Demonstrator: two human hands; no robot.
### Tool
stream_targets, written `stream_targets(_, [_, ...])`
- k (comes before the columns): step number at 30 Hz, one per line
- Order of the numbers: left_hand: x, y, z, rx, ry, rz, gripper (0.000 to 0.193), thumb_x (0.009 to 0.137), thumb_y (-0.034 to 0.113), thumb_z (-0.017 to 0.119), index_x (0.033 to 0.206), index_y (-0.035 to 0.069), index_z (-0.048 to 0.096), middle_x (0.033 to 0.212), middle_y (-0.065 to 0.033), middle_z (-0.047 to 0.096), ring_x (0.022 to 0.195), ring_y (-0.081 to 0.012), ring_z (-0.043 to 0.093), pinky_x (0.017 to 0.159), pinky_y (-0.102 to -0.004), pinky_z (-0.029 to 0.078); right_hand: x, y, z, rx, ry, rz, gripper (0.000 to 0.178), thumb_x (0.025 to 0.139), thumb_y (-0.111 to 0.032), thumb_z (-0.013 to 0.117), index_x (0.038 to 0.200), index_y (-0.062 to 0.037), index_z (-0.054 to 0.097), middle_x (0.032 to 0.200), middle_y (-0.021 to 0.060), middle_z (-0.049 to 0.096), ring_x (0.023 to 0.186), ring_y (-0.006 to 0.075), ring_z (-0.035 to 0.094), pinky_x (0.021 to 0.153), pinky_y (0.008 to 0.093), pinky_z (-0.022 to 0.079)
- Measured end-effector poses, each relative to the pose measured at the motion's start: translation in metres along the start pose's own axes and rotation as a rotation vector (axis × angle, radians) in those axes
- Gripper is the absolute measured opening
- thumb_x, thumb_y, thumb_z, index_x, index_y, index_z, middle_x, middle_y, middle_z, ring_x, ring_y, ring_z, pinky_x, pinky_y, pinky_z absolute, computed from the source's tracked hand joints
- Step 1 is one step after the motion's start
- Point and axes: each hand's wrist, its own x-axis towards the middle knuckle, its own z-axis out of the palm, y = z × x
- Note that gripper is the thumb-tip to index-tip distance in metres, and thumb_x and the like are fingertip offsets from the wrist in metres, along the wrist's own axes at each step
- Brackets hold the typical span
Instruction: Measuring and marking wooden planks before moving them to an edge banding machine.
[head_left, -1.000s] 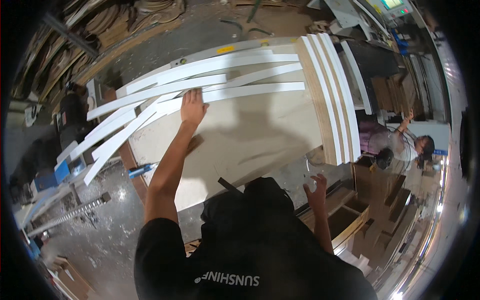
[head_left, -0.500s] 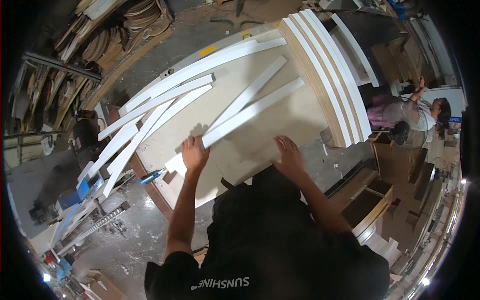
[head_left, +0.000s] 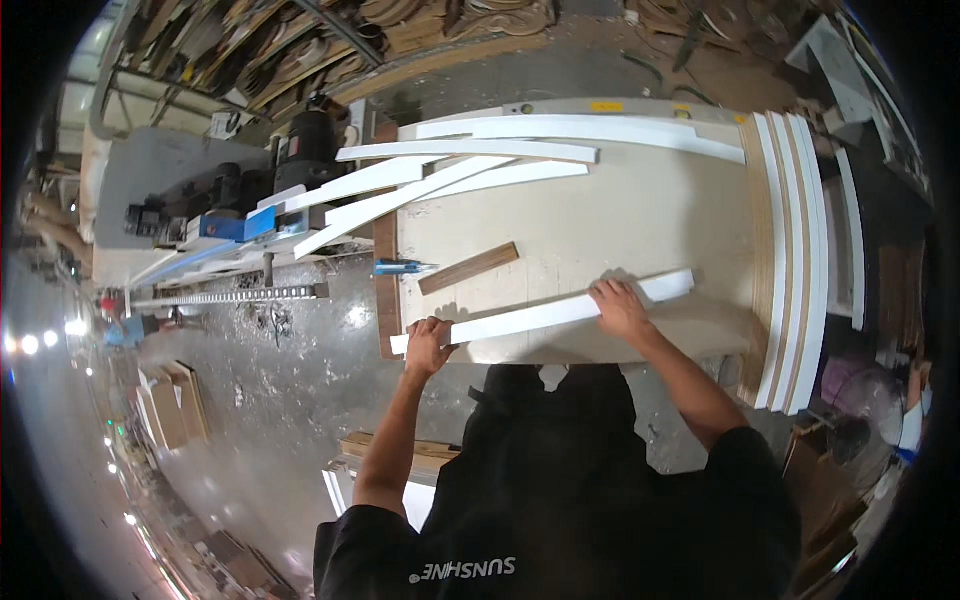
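Observation:
A long white strip (head_left: 525,318) lies at a slight slant along the near edge of the pale tabletop (head_left: 640,220). Fingers wrapped over its left end, my left hand (head_left: 430,346) grips it. Nearer its right end, my right hand (head_left: 620,308) is closed over the same strip, thumb side hidden. Just beyond the strip rests a short brown wooden piece (head_left: 470,268), bare of any hand. A blue-handled tool (head_left: 400,267) with a pale tip sits at the table's left edge, its exact kind unclear.
Several white strips (head_left: 465,152) overlap at the far left, some jutting past the table. Curved white-faced panels (head_left: 790,260) stand stacked along the right end. A level (head_left: 525,109) runs along the far edge. Machinery (head_left: 305,145) is beyond the left corner.
My view has turned. My right hand has come from above the board onto the strip. Two slanting strips lay before me earlier; one shows there now, and the brown piece is in plain view.

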Motion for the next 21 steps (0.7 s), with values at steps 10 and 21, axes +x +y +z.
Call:
stream_targets(10, [0.041,-0.087,-0.018,0.079,0.059,0.143,0.063,0.09,0.054,0.076,0.135,0.01,0.068,0.135,-0.0168,0.065,0.13,-0.0373,0.057,0.111,-0.0524,0.041,0.005,-0.07,0.037,0.07,0.052,0.033,0.051,0.079,-0.01,0.078,0.128,-0.0088,0.065,0.129,0.0059,0.062,0.126,0.0277,0.057,0.108,0.0451,0.048])
stream_targets(21, [0.265,-0.35,-0.174,0.572,0.162,-0.105,0.086,0.092,0.025,0.075,0.165,0.011,0.032,0.168,-0.0136,0.04,0.157,-0.041,0.031,0.131,-0.0512,0.023,-0.024,-0.175,0.044,0.091,0.331,0.465,0.065,0.081,-0.026,0.083,0.138,-0.0059,0.059,0.142,0.0189,0.054,0.135,0.0411,0.048,0.117,0.0545,0.038])
